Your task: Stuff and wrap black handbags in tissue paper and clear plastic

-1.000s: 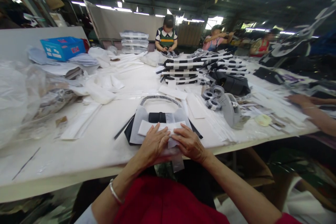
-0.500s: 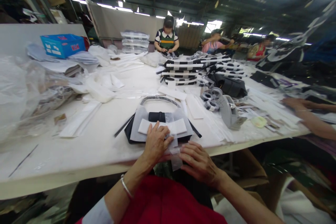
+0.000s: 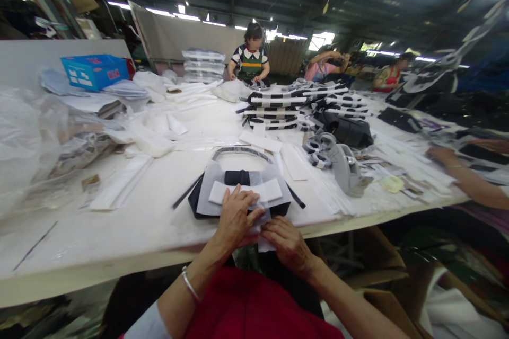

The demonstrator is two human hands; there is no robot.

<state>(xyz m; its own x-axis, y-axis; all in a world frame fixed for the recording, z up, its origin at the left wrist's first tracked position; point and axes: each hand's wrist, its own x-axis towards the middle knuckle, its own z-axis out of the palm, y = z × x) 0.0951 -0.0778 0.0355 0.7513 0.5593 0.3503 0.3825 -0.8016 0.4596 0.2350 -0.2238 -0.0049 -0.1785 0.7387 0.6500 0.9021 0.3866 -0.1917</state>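
Observation:
A black handbag (image 3: 217, 180) wrapped in white foam sheet lies flat near the table's front edge, its handle (image 3: 242, 151) arched away from me. A white foam strip (image 3: 274, 189) crosses its front. My left hand (image 3: 235, 217) rests flat on the bag, fingers spread, pressing the wrapping down. Just right of it, my right hand (image 3: 287, 241) curls at the bag's lower edge, fingers pinched on a small piece of clear tape or wrapping (image 3: 265, 243) that hangs over the table edge.
A grey tape dispenser (image 3: 347, 167) and tape rolls (image 3: 318, 145) stand to the right. Striped bags (image 3: 274, 106) are stacked behind. Plastic bags (image 3: 27, 143) pile at left, a blue box (image 3: 93, 70) at far left. Another person's arm (image 3: 465, 177) reaches in at right; several workers sit at the far end.
My right hand dropped off the bag toward the table edge, then came back up against the bag's lower edge. My left hand stayed pressed on the wrapping.

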